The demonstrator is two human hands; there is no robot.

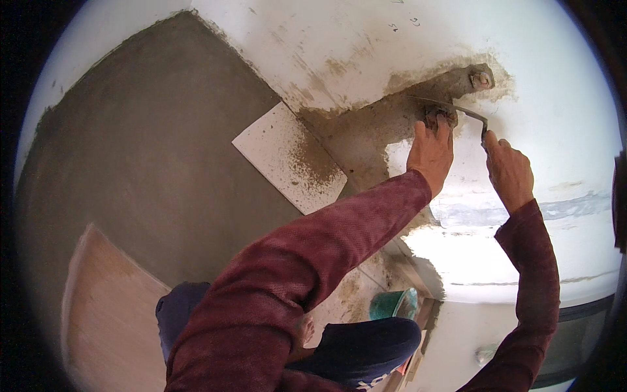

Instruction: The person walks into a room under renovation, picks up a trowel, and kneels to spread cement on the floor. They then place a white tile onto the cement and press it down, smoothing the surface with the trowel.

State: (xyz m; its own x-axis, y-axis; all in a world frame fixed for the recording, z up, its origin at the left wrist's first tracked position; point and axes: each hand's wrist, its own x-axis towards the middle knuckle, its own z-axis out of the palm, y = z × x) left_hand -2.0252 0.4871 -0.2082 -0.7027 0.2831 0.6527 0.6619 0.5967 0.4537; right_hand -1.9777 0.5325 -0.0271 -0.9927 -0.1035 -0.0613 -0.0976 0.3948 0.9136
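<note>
My right hand (509, 171) grips the handle of a trowel (471, 112). Its thin blade points left and lies close to the patched wall. Just left of it, the bent fingers of my left hand (432, 155) hold a dark brown lump of mortar (436, 116) at the wall; the fingers partly cover it. Around both hands runs an irregular band of grey-brown mortar (366, 134) on the white wall (548, 85). At its upper right end sits a small round fitting (481, 80) in a recess.
Left of the mortar band lies a white square board (268, 144) spattered with mortar, on a wide grey rendered surface (144, 130). A pinkish-brown panel (111, 313) stands at the lower left. Near my knee (366, 349) is a green bucket (392, 304).
</note>
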